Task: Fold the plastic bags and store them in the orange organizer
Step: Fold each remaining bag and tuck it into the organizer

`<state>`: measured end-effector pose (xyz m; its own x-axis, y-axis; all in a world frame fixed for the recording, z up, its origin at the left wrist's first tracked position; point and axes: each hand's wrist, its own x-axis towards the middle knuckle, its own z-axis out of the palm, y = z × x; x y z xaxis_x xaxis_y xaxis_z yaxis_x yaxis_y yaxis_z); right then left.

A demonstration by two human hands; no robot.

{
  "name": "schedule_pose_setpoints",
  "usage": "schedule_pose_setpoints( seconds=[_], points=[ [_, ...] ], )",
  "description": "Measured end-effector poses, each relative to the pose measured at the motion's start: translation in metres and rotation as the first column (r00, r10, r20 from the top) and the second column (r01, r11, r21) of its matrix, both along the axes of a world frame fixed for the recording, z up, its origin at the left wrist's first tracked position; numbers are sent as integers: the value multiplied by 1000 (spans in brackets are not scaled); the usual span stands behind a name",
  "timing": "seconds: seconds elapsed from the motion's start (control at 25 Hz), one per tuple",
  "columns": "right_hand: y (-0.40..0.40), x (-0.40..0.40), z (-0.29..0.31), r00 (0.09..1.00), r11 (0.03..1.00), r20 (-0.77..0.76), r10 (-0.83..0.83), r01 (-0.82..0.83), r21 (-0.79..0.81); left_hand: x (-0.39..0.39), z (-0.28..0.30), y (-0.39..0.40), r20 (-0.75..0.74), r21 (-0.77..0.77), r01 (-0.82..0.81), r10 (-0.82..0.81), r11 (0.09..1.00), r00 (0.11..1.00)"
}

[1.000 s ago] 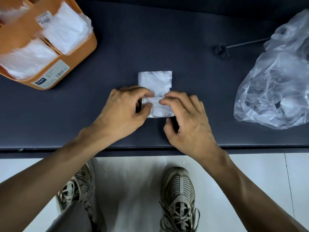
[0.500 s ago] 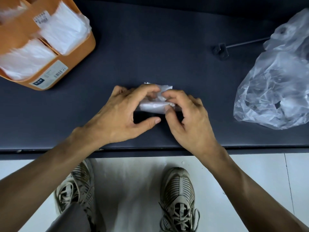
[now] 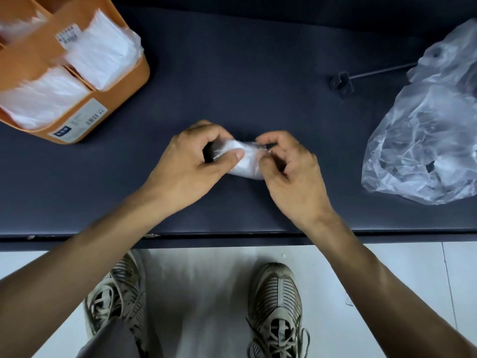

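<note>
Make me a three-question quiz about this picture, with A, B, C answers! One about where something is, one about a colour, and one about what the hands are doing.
1. Where is the organizer?
A. far left of the table
B. far right of the table
C. on the floor

2. What colour is it?
A. green
B. orange
C. blue

3. What are the hands doing?
A. both pinch the small bag
B. both lie flat on the table
C. one reaches into the loose bag

Answers: 1 A, it sits at the table's far left corner. 2 B, its walls are orange. 3 A, the left hand and right hand grip the bag's two ends.
</note>
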<state>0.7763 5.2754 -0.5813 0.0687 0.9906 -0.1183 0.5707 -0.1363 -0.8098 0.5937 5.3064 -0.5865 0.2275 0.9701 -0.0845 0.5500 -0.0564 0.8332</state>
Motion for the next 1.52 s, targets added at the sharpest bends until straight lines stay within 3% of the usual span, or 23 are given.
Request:
schedule_pose_setpoints(
  seconds=[0.08,0.2,0.32,0.36,0.44,0.48,0.56,0.64,0.92,1.08,1.2,1.32,1.44,1.52],
  points=[
    [-2,-3,6,963,988,-222,-151,137,-76,3,6,-3,243,-103,-78,101,992,965],
    [2,-1,23,755,924,-586,-293,68,-376,5,17,-8,334,-98,-138,163,986,928],
    [3,-3,33,737,924,-626,-254,-7,-382,-10,31,-10,399,-78,-99,122,992,909],
    [3,-4,33,747,929,-608,-270,37,-368,-22,33,-9,333,18,-118,105,993,937],
    [4,-4,31,763,930,-565,-312,122,-348,-52,29,2,-90,385,-122,169,915,982],
    [4,-4,31,776,926,-536,-332,159,-343,-69,24,9,-334,528,-74,288,846,897],
    [3,-3,29,790,922,-500,-354,206,-327,-98,13,21,-570,566,-46,430,823,700],
    [1,-4,28,792,930,-506,-342,208,-303,-112,3,25,-603,541,-20,405,841,688],
    [7,-11,36,791,953,-534,-297,206,-224,-75,5,0,-472,587,133,203,798,858],
    [14,3,51,780,937,-528,-335,336,-97,-40,9,-33,-459,604,270,49,750,887],
    [17,17,63,766,904,-526,-369,427,-11,-31,28,-31,-443,661,257,89,705,892],
    [18,23,68,784,889,-513,-351,451,80,-27,48,4,-545,605,254,160,755,823],
    [18,20,71,816,880,-472,-334,449,153,-13,61,42,-741,310,354,-10,882,672],
    [16,16,72,853,882,-429,-296,417,221,-4,58,49,-796,203,383,-76,901,600]
  ],
)
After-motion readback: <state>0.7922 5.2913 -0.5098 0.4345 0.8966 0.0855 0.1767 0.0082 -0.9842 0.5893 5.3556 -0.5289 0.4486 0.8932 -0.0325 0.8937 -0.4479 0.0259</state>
